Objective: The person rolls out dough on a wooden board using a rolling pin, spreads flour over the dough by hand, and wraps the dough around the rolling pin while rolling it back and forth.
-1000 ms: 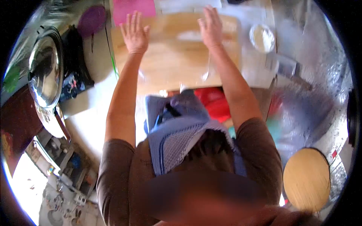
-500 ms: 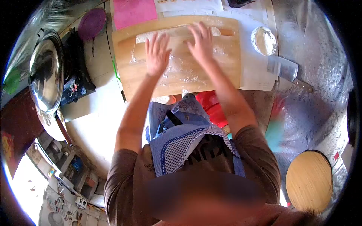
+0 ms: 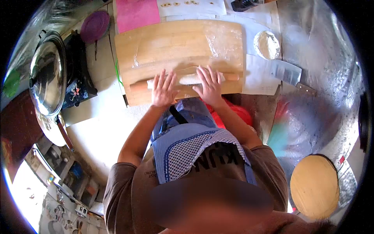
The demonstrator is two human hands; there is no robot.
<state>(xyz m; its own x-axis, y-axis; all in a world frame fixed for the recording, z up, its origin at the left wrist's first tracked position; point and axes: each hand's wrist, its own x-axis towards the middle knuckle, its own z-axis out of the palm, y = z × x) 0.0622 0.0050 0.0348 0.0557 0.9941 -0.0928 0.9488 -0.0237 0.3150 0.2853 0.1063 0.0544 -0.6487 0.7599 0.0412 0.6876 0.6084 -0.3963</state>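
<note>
A wooden rolling pin (image 3: pixel 232 77) lies across the near part of a floured wooden board (image 3: pixel 171 43). Pale dough (image 3: pixel 189 79) is wrapped around its middle. My left hand (image 3: pixel 164 89) rests on the dough towards the left end, palm down with the fingers stretched out. On the right part of the roll lies my right hand (image 3: pixel 209 85), flat as well, its fingers extended and slightly apart. Both hands press from above without wrapping around the pin. The parts of the dough under my palms are hidden. White flour streaks (image 3: pixel 212 45) mark the board's far right.
Right of the board stand a bowl of flour (image 3: pixel 267 45) and a cleaver (image 3: pixel 287 73). A pink sheet (image 3: pixel 138 15) lies beyond the board. On the left are a lidded metal pan (image 3: pixel 48 74) and a purple lid (image 3: pixel 95 26). A round wooden board (image 3: pixel 314 187) is at lower right.
Both hands and the dough-wrapped rolling pin have moved from the board's far edge to its near edge, towards my body. The hands are still flat.
</note>
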